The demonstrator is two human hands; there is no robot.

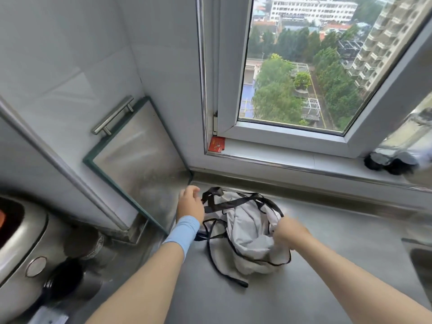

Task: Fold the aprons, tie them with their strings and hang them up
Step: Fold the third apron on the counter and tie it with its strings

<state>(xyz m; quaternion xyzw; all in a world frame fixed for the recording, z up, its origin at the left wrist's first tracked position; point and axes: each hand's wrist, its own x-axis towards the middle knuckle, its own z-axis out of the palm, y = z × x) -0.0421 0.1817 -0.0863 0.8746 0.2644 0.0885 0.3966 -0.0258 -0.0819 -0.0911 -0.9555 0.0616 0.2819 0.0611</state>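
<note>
A crumpled white apron (250,239) with black trim and black strings (224,202) lies in a heap on the steel counter (339,242), below the window. My left hand (190,202) is at the heap's far left edge, fingers curled by a black string loop; whether it grips the string I cannot tell. My right hand (291,231), blurred, grips the white cloth at the heap's right side. One long black string trails toward me across the counter.
A glass panel with a metal handle (112,115) leans against the tiled wall at left. A steel appliance (21,242) and a dark cup stand at the lower left. A sink edge (418,253) is at right. Dark items sit on the window sill (385,160).
</note>
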